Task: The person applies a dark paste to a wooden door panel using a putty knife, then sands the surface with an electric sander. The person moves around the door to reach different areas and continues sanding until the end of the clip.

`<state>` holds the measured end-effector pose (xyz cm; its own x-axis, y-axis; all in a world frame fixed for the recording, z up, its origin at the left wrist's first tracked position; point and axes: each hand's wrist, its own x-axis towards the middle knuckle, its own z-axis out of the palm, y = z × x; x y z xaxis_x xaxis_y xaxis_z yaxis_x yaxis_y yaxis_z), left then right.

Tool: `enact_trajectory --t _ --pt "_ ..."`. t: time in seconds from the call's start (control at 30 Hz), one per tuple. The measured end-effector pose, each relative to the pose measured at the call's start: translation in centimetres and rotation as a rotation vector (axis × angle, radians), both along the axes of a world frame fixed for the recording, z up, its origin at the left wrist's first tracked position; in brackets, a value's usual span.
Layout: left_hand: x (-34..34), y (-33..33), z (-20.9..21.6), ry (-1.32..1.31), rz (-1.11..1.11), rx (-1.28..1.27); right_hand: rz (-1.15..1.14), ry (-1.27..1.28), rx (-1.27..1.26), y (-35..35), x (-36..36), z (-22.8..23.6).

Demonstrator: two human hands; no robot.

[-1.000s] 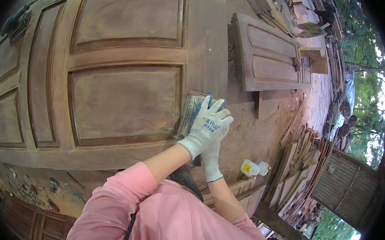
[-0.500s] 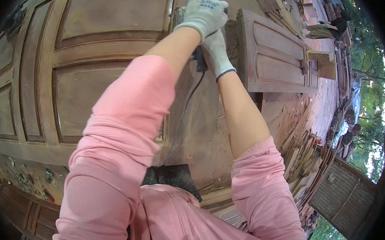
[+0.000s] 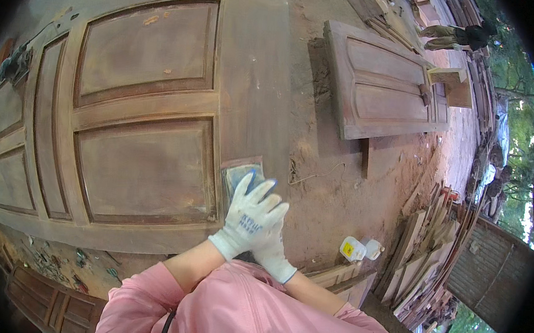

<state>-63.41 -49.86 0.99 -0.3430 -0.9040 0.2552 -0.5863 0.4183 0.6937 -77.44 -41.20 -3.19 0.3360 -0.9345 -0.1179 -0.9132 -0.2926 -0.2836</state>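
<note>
A wooden panelled door (image 3: 147, 105) lies flat before me. On its right border strip, close to my body, sits a sander (image 3: 242, 166) with a flat rectangular pad, mostly covered by my hands. My left hand (image 3: 251, 220), in a white glove with blue fingertips, is closed over the top of it. My right hand (image 3: 272, 253), gloved the same way, is tucked under and behind the left at the sander's rear; its fingers are mostly hidden. Pale dust coats the door's panels and mouldings.
Another panelled door (image 3: 384, 82) lies raised on supports to the right. Two white plastic jugs (image 3: 353, 248) and stacked timber (image 3: 415, 254) are at the lower right. A dark tool (image 3: 17, 62) rests at the far left. A person (image 3: 462, 38) stands at the upper right.
Both hands have drawn the sander from the far end of the door's right border back toward my body. My arms are now bent, and the jugs have come into view.
</note>
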Motion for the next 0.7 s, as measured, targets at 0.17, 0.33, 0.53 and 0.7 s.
enact_trajectory --t 0.17,0.33,0.53,0.7 --pt "1.2 -12.6 -0.8 0.016 0.127 -0.131 -0.229 -0.394 0.267 -13.7 2.3 -1.1" --pt "4.0 -26.6 -1.6 -0.043 0.286 -0.246 -0.336 -0.525 0.385 -29.7 6.5 1.8" --pt "7.7 -42.0 -1.7 -0.124 0.357 -0.286 -0.435 -0.591 0.308 -45.5 11.1 2.3" --pt "10.2 -50.2 -2.2 -0.146 0.412 -0.229 -0.389 -0.556 0.325 -53.8 13.5 2.2"
